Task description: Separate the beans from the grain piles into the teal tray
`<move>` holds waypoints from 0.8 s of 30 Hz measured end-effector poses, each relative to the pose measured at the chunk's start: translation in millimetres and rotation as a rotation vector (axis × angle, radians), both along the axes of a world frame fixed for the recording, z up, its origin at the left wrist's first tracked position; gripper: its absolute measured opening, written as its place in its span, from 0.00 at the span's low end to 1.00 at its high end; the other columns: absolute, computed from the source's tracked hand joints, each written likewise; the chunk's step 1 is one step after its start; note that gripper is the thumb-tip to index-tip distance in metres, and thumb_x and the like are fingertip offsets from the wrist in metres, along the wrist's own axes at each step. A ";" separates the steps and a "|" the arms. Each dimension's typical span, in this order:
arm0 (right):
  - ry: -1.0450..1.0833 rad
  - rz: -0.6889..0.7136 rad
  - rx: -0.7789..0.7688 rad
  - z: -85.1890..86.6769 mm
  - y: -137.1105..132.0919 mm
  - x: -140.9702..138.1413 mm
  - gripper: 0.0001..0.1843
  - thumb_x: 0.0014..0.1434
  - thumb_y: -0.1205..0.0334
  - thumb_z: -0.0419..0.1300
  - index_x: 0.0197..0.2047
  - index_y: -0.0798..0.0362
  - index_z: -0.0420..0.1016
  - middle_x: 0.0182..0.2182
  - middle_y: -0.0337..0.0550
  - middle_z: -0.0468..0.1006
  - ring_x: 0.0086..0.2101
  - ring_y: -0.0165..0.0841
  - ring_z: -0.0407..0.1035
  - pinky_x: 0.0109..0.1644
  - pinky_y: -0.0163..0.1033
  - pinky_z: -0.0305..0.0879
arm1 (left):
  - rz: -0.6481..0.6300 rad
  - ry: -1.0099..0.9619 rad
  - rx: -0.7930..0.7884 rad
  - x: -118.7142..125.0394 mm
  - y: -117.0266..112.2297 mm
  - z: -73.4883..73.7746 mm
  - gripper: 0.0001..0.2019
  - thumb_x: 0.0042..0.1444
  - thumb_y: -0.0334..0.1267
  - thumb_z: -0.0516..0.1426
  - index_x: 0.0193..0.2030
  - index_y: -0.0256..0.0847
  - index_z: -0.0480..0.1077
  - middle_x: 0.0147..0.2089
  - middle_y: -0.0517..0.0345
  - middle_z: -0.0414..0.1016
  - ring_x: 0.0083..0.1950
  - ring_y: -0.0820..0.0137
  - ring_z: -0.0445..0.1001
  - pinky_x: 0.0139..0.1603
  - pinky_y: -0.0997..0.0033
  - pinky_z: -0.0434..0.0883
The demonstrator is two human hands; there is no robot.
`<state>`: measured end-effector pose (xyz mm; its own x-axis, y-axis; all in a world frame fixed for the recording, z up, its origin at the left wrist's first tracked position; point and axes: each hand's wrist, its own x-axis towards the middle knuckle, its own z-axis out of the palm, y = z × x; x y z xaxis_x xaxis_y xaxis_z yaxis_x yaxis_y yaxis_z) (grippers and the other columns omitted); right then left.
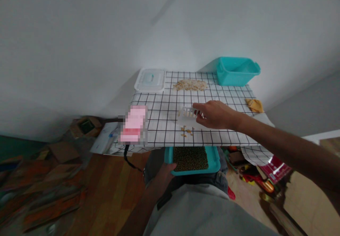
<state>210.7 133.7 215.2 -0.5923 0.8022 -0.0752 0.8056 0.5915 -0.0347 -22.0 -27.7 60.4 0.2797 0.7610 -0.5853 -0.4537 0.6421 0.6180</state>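
White slotted scoop [188, 113], gripped by right fingers [199, 107], at gridded counter [159, 122] | loose grains [188, 132] between it and near edge | left fingers [172, 166] clasp teal tray [214, 159] | pale heap [190, 85] beyond

Table [159, 117] taken as reference; black-and-white grid cloth [251, 155] covers its top and hangs below its right edge. Plain pale wall [106, 27] rises directly behind table, a faint dark diagonal streak [168, 2] above it. Second wall [316, 99], greyer, stands to the right of table, with white strip [321, 135] at its base. Wood-look floor [103, 190] visible below and left of table. Cardboard boxes [63, 153] lie left of table, blurred. Light: soft, dim; source undetermined.
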 end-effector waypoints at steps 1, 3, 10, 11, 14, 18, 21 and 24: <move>0.000 -0.012 -0.002 0.3 0.5 0.1 0.14 0.59 0.59 0.52 0.47 0.51 0.69 0.33 0.45 0.80 0.29 0.36 0.71 0.30 0.40 0.48 | -0.002 0.003 0.004 0.0 0.3 -0.3 0.08 0.52 0.42 0.60 0.32 0.39 0.76 0.38 0.53 0.83 0.56 0.53 0.75 0.66 0.53 0.61; -0.005 -0.033 -0.001 0.2 1.4 0.1 0.14 0.60 0.59 0.52 0.48 0.51 0.69 0.33 0.45 0.80 0.30 0.37 0.71 0.30 0.40 0.48 | -0.003 0.012 0.013 -1.0 0.5 -1.5 0.08 0.52 0.42 0.61 0.32 0.39 0.75 0.41 0.53 0.82 0.57 0.53 0.74 0.65 0.54 0.62; -0.025 -0.002 0.009 -1.6 -1.7 -2.7 0.13 0.60 0.59 0.51 0.46 0.51 0.69 0.30 0.45 0.79 0.28 0.36 0.70 0.29 0.39 0.46 | 0.017 0.070 0.018 -3.1 -2.3 -5.4 0.06 0.48 0.40 0.64 0.29 0.40 0.76 0.33 0.56 0.82 0.51 0.55 0.76 0.64 0.57 0.62; -0.034 0.002 0.011 -1.3 -2.6 -3.2 0.13 0.60 0.59 0.51 0.46 0.51 0.69 0.30 0.45 0.78 0.27 0.36 0.69 0.29 0.39 0.45 | 0.013 0.069 0.014 -2.4 -2.3 -5.1 0.07 0.49 0.41 0.63 0.28 0.40 0.76 0.32 0.56 0.81 0.50 0.55 0.77 0.64 0.55 0.62; -0.051 0.003 0.004 -0.1 -5.5 -4.3 0.13 0.60 0.58 0.51 0.47 0.51 0.69 0.29 0.45 0.78 0.27 0.36 0.69 0.29 0.39 0.45 | 0.005 0.057 0.013 -0.2 -1.6 -3.1 0.09 0.51 0.43 0.61 0.28 0.40 0.76 0.30 0.55 0.80 0.49 0.53 0.77 0.63 0.53 0.63; -0.066 0.012 0.003 0.8 -10.1 -4.7 0.15 0.60 0.59 0.51 0.49 0.51 0.68 0.30 0.46 0.79 0.27 0.36 0.69 0.29 0.39 0.45 | 0.006 0.054 0.018 0.3 -1.1 1.9 0.08 0.51 0.42 0.60 0.30 0.40 0.76 0.32 0.55 0.80 0.51 0.53 0.76 0.61 0.54 0.65; -0.068 0.026 0.000 0.3 -13.7 -4.1 0.14 0.61 0.59 0.51 0.49 0.52 0.68 0.29 0.46 0.79 0.26 0.36 0.69 0.29 0.40 0.45 | 0.014 0.080 0.016 -0.8 -1.3 4.8 0.08 0.52 0.41 0.61 0.27 0.41 0.75 0.29 0.57 0.79 0.47 0.56 0.76 0.61 0.56 0.64; -0.060 0.032 -0.006 -1.0 -16.5 -3.4 0.14 0.61 0.59 0.51 0.48 0.52 0.68 0.29 0.47 0.79 0.26 0.35 0.68 0.29 0.40 0.46 | 0.020 0.101 0.014 -1.2 -1.5 4.7 0.05 0.49 0.38 0.63 0.27 0.40 0.75 0.29 0.58 0.79 0.48 0.55 0.75 0.62 0.56 0.63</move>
